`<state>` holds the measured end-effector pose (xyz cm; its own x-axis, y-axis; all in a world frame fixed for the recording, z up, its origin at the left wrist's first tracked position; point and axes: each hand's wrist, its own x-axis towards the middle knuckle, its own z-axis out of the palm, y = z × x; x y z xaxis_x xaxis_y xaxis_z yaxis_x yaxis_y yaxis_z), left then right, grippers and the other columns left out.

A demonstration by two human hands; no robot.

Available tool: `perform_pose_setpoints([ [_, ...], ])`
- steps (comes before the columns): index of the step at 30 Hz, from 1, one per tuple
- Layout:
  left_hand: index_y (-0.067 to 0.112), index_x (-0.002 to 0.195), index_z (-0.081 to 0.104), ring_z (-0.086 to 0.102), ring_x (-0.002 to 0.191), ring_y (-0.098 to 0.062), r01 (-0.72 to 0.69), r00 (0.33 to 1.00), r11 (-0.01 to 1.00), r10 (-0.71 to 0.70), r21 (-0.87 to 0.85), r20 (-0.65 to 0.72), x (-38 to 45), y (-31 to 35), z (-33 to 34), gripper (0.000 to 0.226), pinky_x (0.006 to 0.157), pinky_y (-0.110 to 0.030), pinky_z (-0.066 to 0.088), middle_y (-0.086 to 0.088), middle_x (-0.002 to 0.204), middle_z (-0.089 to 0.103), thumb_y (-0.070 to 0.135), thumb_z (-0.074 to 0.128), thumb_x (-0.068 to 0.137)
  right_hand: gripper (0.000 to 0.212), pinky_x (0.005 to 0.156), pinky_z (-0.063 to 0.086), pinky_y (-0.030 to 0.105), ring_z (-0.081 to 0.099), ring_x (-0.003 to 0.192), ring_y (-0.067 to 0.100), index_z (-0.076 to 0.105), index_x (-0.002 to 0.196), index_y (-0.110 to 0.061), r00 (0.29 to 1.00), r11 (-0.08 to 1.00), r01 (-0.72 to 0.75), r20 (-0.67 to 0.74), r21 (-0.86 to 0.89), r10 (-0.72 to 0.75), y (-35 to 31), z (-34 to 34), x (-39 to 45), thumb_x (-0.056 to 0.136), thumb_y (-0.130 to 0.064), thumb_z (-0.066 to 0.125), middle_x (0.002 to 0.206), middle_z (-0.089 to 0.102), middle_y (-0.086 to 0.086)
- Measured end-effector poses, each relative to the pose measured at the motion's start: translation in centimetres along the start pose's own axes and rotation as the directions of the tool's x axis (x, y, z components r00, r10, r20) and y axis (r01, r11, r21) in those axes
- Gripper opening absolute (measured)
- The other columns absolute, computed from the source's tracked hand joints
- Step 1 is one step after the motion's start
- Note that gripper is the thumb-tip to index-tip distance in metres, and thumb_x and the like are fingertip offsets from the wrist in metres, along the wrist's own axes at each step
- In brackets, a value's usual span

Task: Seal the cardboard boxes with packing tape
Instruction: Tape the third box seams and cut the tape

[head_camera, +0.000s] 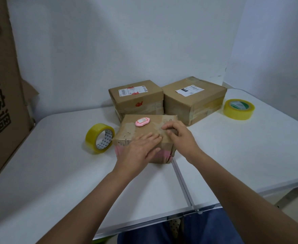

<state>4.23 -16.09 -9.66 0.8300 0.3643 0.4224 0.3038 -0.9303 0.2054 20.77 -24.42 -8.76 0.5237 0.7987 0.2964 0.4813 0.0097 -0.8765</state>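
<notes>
Head view: small box (144, 132) under left hand (137, 152), right hand (178, 136).

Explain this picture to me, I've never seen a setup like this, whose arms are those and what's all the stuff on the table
There is no machine here: a camera worn on a person's head looks down at their own bare arms. The left hand lies flat on the small cardboard box; the right hand rests on top with bent fingers, seemingly pressing tape down. A pink tag sits on that box. Behind stand two larger boxes with shipping labels. A yellow tape roll stands left, another lies right, all on a white table. Neither hand holds anything.
</notes>
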Motion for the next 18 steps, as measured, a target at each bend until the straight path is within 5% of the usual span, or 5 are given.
perform_pose_setpoints([
  [4,0.027,0.15,0.036,0.023,0.147,-0.008,0.056,0.996,0.993,-0.063,0.105,0.066,0.4,0.3,0.4,0.049,0.119,-0.025,0.01,0.009,0.156,0.035,0.042,0.035,0.104,0.017,0.09,0.034,0.001,0.05,0.108,-0.002,0.069,0.105,-0.005,1.0,1.0,0.027,0.013,-0.005,-0.027,0.5,0.1,-0.1,0.096,-0.004,0.055,0.117,0.057,0.004],
  [14,0.028,0.148,0.04,0.031,0.144,-0.011,0.097,0.993,0.981,-0.108,0.165,0.056,1.2,0.8,0.9,0.043,0.117,-0.029,0.019,0.01,0.153,0.04,0.034,0.029,0.107,0.016,0.105,0.038,0.026,0.049,0.12,0.013,0.069,0.106,-0.007,0.998,0.997,0.063,-0.002,-0.049,-0.063,0.9,0.1,0.0,0.093,-0.01,0.061,0.114,0.062,-0.002],
  [18,0.025,0.151,0.034,0.028,0.146,-0.013,0.088,0.995,0.984,-0.094,0.157,0.03,1.2,0.7,1.4,0.044,0.115,-0.023,0.007,0.007,0.156,0.036,0.028,0.033,0.107,0.019,0.109,0.034,0.029,0.045,0.125,0.014,0.066,0.111,-0.009,0.999,0.999,0.04,-0.009,-0.035,-0.04,0.7,0.8,0.3,0.093,-0.014,0.062,0.125,0.055,-0.002],
])
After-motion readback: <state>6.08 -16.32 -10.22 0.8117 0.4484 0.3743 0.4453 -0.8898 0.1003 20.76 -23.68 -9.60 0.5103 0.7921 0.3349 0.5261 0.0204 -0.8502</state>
